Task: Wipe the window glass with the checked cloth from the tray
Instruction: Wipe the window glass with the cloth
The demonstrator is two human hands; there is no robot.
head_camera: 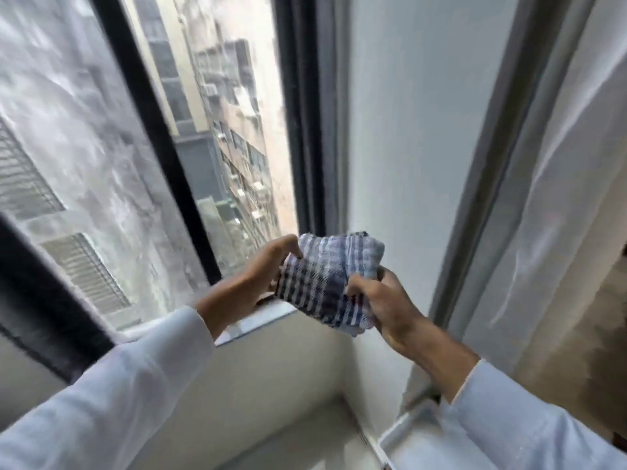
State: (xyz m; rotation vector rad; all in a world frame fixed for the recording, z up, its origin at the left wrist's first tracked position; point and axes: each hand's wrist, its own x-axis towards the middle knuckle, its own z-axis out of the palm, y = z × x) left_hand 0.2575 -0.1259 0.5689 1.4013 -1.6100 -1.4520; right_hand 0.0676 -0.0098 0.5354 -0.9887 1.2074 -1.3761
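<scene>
The window glass [234,137] is seen up and to the left of the checked cloth [329,283], with a dark frame bar crossing it. The bunched cloth is held just above the sill corner, apart from the pane. Its left edge is pinched in the left hand [261,276], whose grip lies nearer the glass; its right edge is clutched in the right hand [383,307].
</scene>
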